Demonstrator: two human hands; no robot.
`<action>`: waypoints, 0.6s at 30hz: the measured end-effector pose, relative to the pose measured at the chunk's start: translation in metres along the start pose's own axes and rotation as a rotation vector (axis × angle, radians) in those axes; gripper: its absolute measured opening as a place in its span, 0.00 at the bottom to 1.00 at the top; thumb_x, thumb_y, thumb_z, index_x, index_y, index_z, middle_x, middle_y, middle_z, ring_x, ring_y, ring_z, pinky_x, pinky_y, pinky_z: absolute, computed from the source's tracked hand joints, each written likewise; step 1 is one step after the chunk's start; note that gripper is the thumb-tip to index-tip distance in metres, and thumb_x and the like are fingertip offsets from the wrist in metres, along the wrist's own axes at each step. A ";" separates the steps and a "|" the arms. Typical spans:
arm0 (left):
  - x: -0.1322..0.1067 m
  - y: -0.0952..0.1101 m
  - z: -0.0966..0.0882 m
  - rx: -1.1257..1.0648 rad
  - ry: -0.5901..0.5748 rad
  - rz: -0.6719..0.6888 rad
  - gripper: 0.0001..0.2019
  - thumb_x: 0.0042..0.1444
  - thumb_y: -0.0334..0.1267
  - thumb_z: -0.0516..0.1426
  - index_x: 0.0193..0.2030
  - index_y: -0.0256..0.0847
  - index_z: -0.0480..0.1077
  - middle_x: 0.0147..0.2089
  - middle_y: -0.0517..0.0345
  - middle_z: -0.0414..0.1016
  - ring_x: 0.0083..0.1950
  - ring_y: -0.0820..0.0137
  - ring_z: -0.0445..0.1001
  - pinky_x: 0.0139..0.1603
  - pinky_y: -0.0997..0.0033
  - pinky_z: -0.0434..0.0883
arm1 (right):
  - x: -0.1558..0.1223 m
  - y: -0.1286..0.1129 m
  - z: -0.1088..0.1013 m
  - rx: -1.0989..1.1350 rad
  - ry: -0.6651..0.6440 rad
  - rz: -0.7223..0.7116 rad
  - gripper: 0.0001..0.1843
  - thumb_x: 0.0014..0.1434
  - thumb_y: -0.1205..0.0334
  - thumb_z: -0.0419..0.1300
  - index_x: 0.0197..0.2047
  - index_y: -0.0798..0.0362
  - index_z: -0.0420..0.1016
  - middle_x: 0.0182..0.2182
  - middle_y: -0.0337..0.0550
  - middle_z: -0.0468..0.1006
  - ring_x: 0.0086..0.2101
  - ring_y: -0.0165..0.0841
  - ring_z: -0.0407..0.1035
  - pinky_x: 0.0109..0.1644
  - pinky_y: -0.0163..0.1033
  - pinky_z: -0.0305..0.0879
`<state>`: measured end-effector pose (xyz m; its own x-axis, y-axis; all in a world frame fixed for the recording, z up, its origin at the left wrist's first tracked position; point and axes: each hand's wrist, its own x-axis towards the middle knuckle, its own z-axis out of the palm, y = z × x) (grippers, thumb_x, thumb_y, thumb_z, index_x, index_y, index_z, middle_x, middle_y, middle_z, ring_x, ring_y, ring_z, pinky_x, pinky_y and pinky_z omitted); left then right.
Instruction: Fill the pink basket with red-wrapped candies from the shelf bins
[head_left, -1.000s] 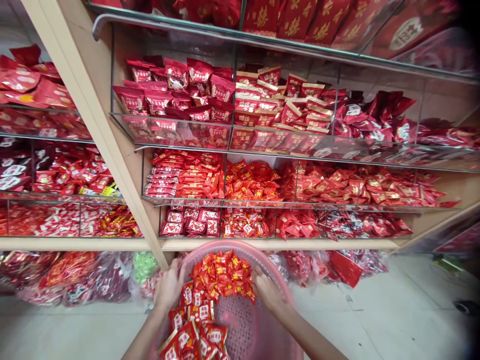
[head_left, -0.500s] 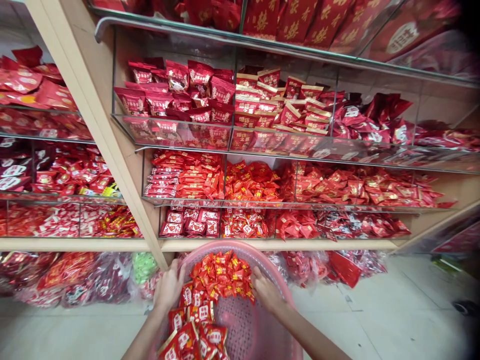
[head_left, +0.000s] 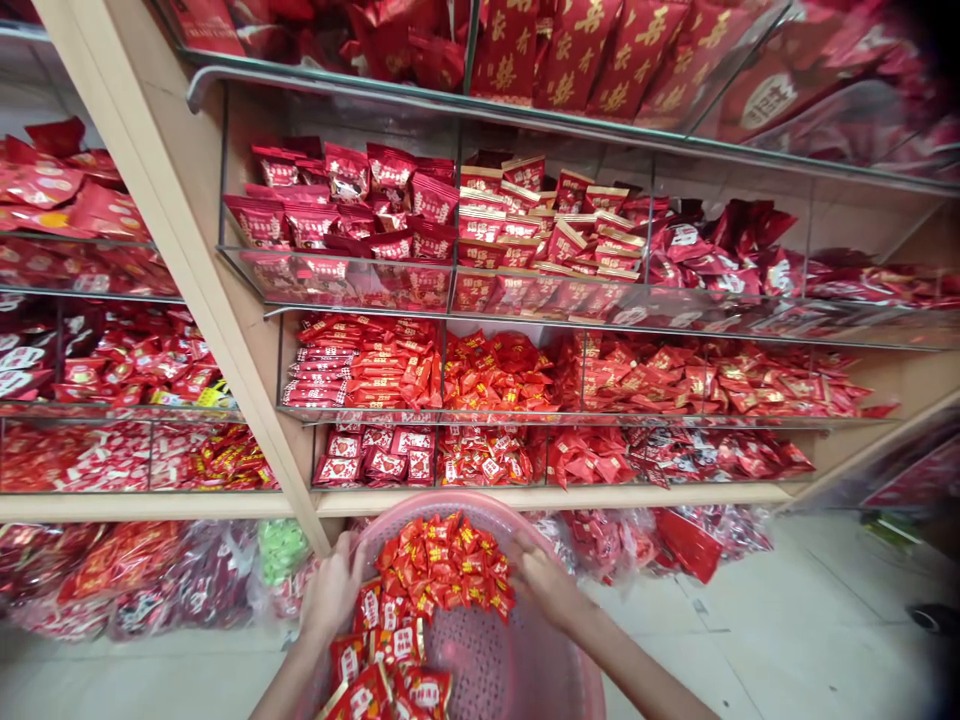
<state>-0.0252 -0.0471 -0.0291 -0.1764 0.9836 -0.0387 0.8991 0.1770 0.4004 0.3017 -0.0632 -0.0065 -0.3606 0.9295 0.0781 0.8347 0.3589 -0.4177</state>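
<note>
A pink plastic basket (head_left: 480,500) with a perforated bottom is in front of me at the lower middle. Small orange-red wrapped candies (head_left: 442,565) are heaped at its far side. Larger red snack packets (head_left: 397,640) with gold edges lie along its left side. My left hand (head_left: 330,590) is closed at the basket's left rim; part of its grip is hidden. Inside the right side of the basket, my right hand (head_left: 546,580) is beside the candy heap, fingers loosely apart and slightly blurred, with nothing visible in them.
Glass-fronted shelves (head_left: 547,315) hold red packets and candies in divided compartments. A wooden upright (head_left: 172,260) separates two shelf units. Clear bags of sweets (head_left: 217,570) lie on the tiled floor (head_left: 712,640) beneath the bottom board. A dark object (head_left: 932,617) is at far right.
My right hand has shifted slightly right, away from the candy heap. The view has tilted up a little, so the shelves appear lower. My left hand remains at the basket's rim.
</note>
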 end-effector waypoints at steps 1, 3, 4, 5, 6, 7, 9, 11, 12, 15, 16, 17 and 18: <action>0.000 0.000 0.000 -0.004 -0.002 -0.002 0.20 0.59 0.49 0.38 0.48 0.42 0.61 0.40 0.51 0.76 0.40 0.64 0.74 0.35 0.71 0.62 | 0.006 -0.005 -0.016 -0.001 -0.003 -0.025 0.09 0.50 0.69 0.52 0.37 0.54 0.67 0.44 0.48 0.69 0.42 0.35 0.66 0.45 0.37 0.62; 0.001 -0.001 0.001 -0.010 -0.004 -0.001 0.20 0.59 0.50 0.38 0.47 0.43 0.61 0.39 0.52 0.76 0.40 0.64 0.74 0.35 0.71 0.62 | 0.022 -0.018 -0.056 0.003 0.042 -0.045 0.06 0.54 0.66 0.50 0.35 0.54 0.66 0.38 0.46 0.70 0.36 0.32 0.66 0.40 0.36 0.62; 0.001 -0.001 0.001 -0.014 -0.005 0.004 0.20 0.59 0.50 0.38 0.47 0.43 0.61 0.39 0.52 0.76 0.40 0.63 0.74 0.35 0.71 0.62 | 0.032 -0.026 -0.077 0.012 0.075 -0.064 0.05 0.55 0.64 0.50 0.35 0.53 0.66 0.35 0.44 0.70 0.33 0.31 0.66 0.37 0.34 0.61; 0.001 -0.001 0.001 -0.016 -0.004 0.008 0.19 0.59 0.50 0.38 0.46 0.43 0.61 0.38 0.53 0.76 0.40 0.63 0.74 0.35 0.70 0.62 | 0.042 -0.032 -0.099 0.010 0.143 -0.068 0.06 0.56 0.63 0.50 0.34 0.53 0.65 0.34 0.43 0.69 0.32 0.30 0.65 0.36 0.34 0.60; 0.000 -0.001 0.001 -0.017 -0.002 0.010 0.19 0.59 0.50 0.38 0.46 0.44 0.61 0.38 0.53 0.76 0.40 0.63 0.74 0.35 0.70 0.62 | 0.054 -0.039 -0.120 -0.008 0.223 -0.075 0.06 0.57 0.62 0.49 0.34 0.53 0.65 0.33 0.42 0.69 0.32 0.29 0.65 0.36 0.33 0.59; 0.000 -0.001 0.001 -0.017 0.001 0.009 0.19 0.59 0.50 0.38 0.46 0.43 0.61 0.39 0.52 0.76 0.40 0.63 0.74 0.35 0.70 0.62 | 0.066 -0.044 -0.139 -0.028 0.272 -0.103 0.07 0.58 0.62 0.48 0.34 0.53 0.66 0.33 0.42 0.69 0.31 0.29 0.65 0.36 0.33 0.59; 0.000 -0.001 0.001 -0.016 0.000 0.003 0.19 0.59 0.49 0.38 0.46 0.43 0.61 0.40 0.52 0.76 0.41 0.63 0.74 0.36 0.71 0.63 | 0.090 -0.051 -0.170 -0.079 0.366 -0.121 0.06 0.58 0.62 0.49 0.36 0.53 0.65 0.32 0.41 0.69 0.29 0.28 0.64 0.35 0.33 0.58; 0.000 0.000 0.000 -0.012 -0.006 -0.008 0.19 0.59 0.49 0.38 0.47 0.43 0.61 0.41 0.51 0.76 0.41 0.63 0.74 0.36 0.71 0.63 | 0.114 -0.054 -0.189 -0.153 0.405 -0.131 0.06 0.57 0.64 0.50 0.38 0.54 0.65 0.33 0.41 0.69 0.31 0.28 0.64 0.37 0.33 0.58; 0.000 0.000 0.000 -0.008 -0.008 -0.013 0.19 0.59 0.49 0.38 0.47 0.43 0.61 0.41 0.51 0.76 0.41 0.63 0.74 0.36 0.71 0.63 | 0.126 -0.054 -0.195 -0.205 0.403 -0.133 0.07 0.57 0.65 0.51 0.40 0.54 0.65 0.35 0.42 0.69 0.34 0.29 0.64 0.38 0.33 0.58; -0.001 0.001 -0.002 -0.001 -0.014 -0.024 0.19 0.59 0.49 0.38 0.48 0.44 0.61 0.41 0.51 0.76 0.40 0.63 0.74 0.35 0.70 0.63 | 0.155 -0.053 -0.201 -0.391 0.337 -0.123 0.10 0.55 0.67 0.53 0.43 0.55 0.65 0.40 0.46 0.69 0.41 0.32 0.63 0.42 0.34 0.59; -0.001 0.001 -0.002 0.000 -0.016 -0.028 0.19 0.59 0.48 0.38 0.48 0.44 0.61 0.41 0.51 0.76 0.40 0.63 0.74 0.35 0.70 0.63 | 0.162 -0.053 -0.200 -0.449 0.314 -0.111 0.11 0.55 0.67 0.54 0.43 0.56 0.64 0.42 0.47 0.68 0.42 0.34 0.63 0.43 0.35 0.59; -0.001 0.002 -0.003 0.000 -0.017 -0.029 0.19 0.59 0.48 0.38 0.48 0.44 0.61 0.41 0.51 0.76 0.40 0.63 0.74 0.35 0.70 0.63 | 0.169 -0.053 -0.198 -0.498 0.301 -0.087 0.12 0.55 0.65 0.55 0.44 0.56 0.64 0.43 0.48 0.68 0.43 0.35 0.62 0.43 0.36 0.59; -0.002 0.002 -0.003 -0.002 -0.016 -0.026 0.19 0.59 0.48 0.38 0.47 0.43 0.61 0.41 0.51 0.76 0.40 0.63 0.74 0.35 0.71 0.63 | 0.175 -0.053 -0.196 -0.536 0.300 -0.053 0.13 0.55 0.63 0.56 0.44 0.56 0.64 0.43 0.50 0.68 0.44 0.36 0.62 0.43 0.36 0.60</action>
<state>-0.0244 -0.0484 -0.0260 -0.1931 0.9791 -0.0634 0.8937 0.2022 0.4005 0.2758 0.0967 0.2067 -0.3394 0.8646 0.3706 0.9400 0.3258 0.1008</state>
